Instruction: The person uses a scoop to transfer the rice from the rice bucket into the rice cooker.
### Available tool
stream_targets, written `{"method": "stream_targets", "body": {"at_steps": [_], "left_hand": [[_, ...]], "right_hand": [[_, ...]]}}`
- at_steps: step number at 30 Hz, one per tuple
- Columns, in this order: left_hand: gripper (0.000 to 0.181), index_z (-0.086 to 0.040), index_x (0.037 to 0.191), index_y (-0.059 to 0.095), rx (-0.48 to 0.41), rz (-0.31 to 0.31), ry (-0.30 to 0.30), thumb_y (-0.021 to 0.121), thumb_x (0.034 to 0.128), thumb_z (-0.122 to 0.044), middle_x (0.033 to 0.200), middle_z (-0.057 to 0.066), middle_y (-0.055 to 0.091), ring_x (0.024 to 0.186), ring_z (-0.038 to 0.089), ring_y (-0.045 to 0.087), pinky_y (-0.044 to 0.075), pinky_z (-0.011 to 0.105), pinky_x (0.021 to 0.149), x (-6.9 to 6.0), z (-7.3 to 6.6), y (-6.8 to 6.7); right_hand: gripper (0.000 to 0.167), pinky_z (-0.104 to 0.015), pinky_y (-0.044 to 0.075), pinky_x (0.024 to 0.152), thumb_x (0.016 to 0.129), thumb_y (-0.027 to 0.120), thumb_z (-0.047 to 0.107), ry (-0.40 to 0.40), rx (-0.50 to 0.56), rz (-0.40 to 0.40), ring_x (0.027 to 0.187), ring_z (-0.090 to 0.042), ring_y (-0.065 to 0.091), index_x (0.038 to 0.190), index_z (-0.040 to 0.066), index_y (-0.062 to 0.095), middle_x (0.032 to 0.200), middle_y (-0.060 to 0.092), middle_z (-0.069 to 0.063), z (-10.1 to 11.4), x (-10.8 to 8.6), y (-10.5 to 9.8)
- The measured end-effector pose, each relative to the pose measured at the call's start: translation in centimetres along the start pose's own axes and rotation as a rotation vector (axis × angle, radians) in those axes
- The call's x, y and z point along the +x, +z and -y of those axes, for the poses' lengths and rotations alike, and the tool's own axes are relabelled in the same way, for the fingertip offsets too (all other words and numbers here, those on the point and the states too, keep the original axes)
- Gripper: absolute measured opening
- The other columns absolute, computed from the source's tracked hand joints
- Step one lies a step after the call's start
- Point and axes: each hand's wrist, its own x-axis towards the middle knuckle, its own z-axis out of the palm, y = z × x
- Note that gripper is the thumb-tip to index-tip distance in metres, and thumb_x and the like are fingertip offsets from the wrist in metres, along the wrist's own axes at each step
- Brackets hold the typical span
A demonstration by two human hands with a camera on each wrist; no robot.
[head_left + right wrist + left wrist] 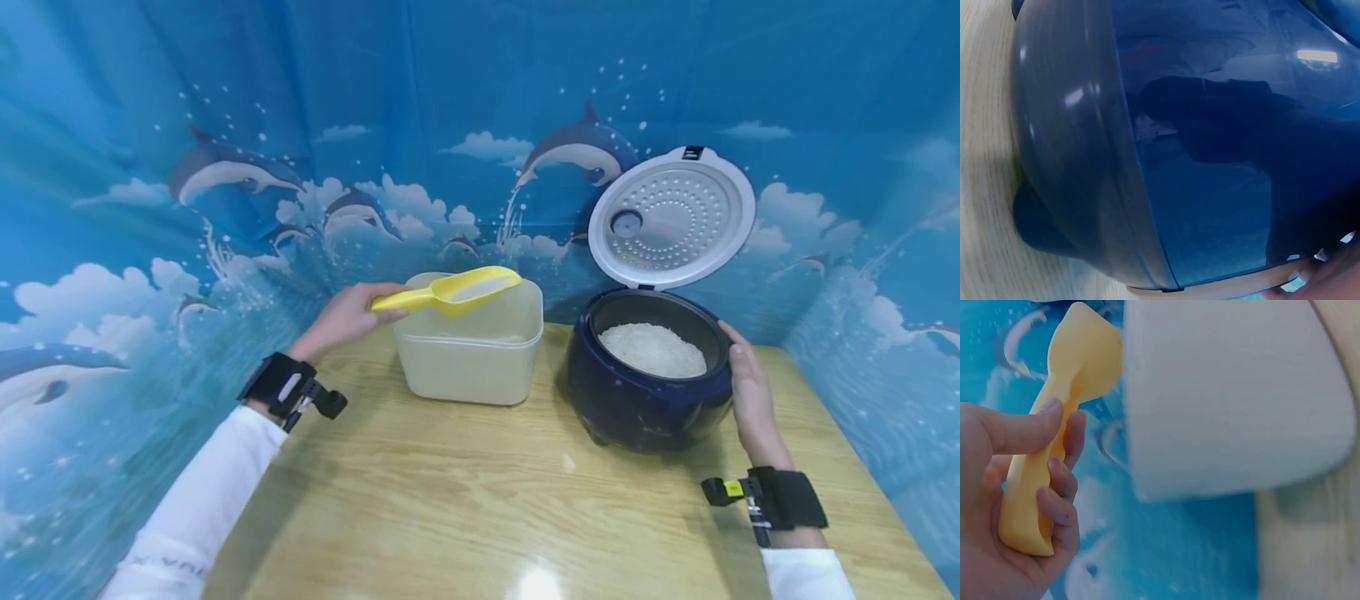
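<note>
In the head view my left hand (351, 315) grips the handle of a yellow scoop (468, 292). Something whitish, apparently rice, lies in the scoop's bowl, level above a cream plastic bin (472, 371). The left wrist view shows my fingers wrapped round the scoop handle (1025, 494), with the thumb on top, beside the bin wall (1235, 400). On the right, a dark blue rice cooker (637, 417) has white rice (654, 350) in its pot. My right hand (752, 396) rests with extended fingers against the cooker's right side; the right wrist view shows mostly the cooker's glossy body (1210, 206).
The cooker's lid (675, 218) stands raised at the back, near the curtain. A blue dolphin-printed curtain (450, 100) surrounds the wooden table (450, 492) at the back and sides. The bin stands left of the cooker, with a narrow gap between them.
</note>
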Motion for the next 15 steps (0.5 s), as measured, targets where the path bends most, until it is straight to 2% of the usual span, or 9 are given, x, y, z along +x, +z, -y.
{"method": "stream_targets", "body": {"at_steps": [4, 7, 10, 15], "left_hand": [[0.049, -0.015, 0.147, 0.054, 0.004, 0.039, 0.081, 0.065, 0.1007, -0.029, 0.112, 0.012, 0.066, 0.087, 0.026, 0.055, 0.044, 0.04, 0.077, 1.4, -3.5, 0.2], [0.047, -0.015, 0.145, 0.056, 0.059, 0.056, 0.157, 0.066, 0.0998, -0.026, 0.118, 0.01, 0.068, 0.086, 0.023, 0.058, 0.046, 0.037, 0.077, 2.9, -6.8, 0.8], [0.045, -0.016, 0.143, 0.059, 0.176, 0.07, 0.251, 0.067, 0.0993, -0.026, 0.115, 0.008, 0.07, 0.078, 0.022, 0.057, 0.044, 0.033, 0.073, 4.4, -10.4, 1.8], [0.038, -0.019, 0.137, 0.065, 0.444, 0.077, 0.409, 0.068, 0.0992, -0.026, 0.11, 0.005, 0.072, 0.077, 0.021, 0.056, 0.042, 0.03, 0.068, 6.4, -16.2, 4.1]], "right_hand": [[0.057, -0.042, 0.007, 0.123, 0.112, 0.021, 0.037, -0.005, 0.021, -0.001, 0.154, -0.027, 0.013, 0.161, 0.008, 0.024, 0.167, 0.018, -0.017, 0.0, -0.1, 0.0], [0.056, -0.042, 0.008, 0.123, 0.112, 0.022, 0.036, -0.012, 0.026, 0.0, 0.154, -0.029, 0.014, 0.161, 0.007, 0.025, 0.167, 0.019, -0.018, 0.0, 0.0, 0.1], [0.056, -0.044, 0.007, 0.123, 0.112, 0.021, 0.036, -0.012, 0.032, -0.001, 0.154, -0.032, 0.012, 0.161, 0.007, 0.025, 0.167, 0.018, -0.018, 0.0, 0.1, 0.0], [0.056, -0.045, 0.007, 0.123, 0.113, 0.021, 0.035, -0.023, 0.028, 0.006, 0.153, -0.034, 0.012, 0.16, 0.006, 0.025, 0.167, 0.019, -0.018, 0.0, 0.0, 0.0]]}}
